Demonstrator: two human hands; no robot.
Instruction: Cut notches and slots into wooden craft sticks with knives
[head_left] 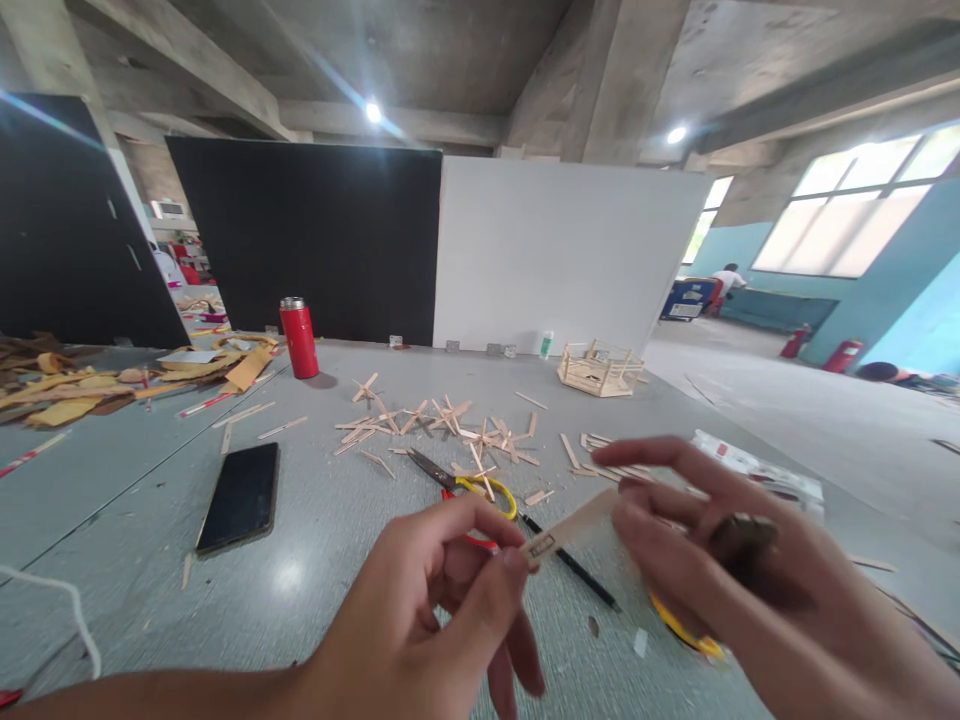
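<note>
My left hand (pixel 457 590) pinches one end of a flat wooden craft stick (pixel 566 532) between thumb and forefinger; a small dark printed mark shows near the thumb. At the stick's other end, the thumb and a bent finger of my right hand (pixel 697 540) close on it, a little blurred, with the forefinger raised. A dark blurred object (pixel 742 540) sits against the right palm; its kind is unclear. Below the stick lies a black pen (pixel 577 575). Scissors with red and yellow handles (pixel 484 490) rest just beyond my left hand.
Several loose sticks (pixel 442 420) are scattered mid-table. A small stick-built frame (pixel 596 372) stands at the back right, near a small bottle (pixel 546 345). A red flask (pixel 298 338), a phone (pixel 240 497) and brown scraps (pixel 225 365) are leftward. Something yellow (pixel 686 630) lies under my right hand.
</note>
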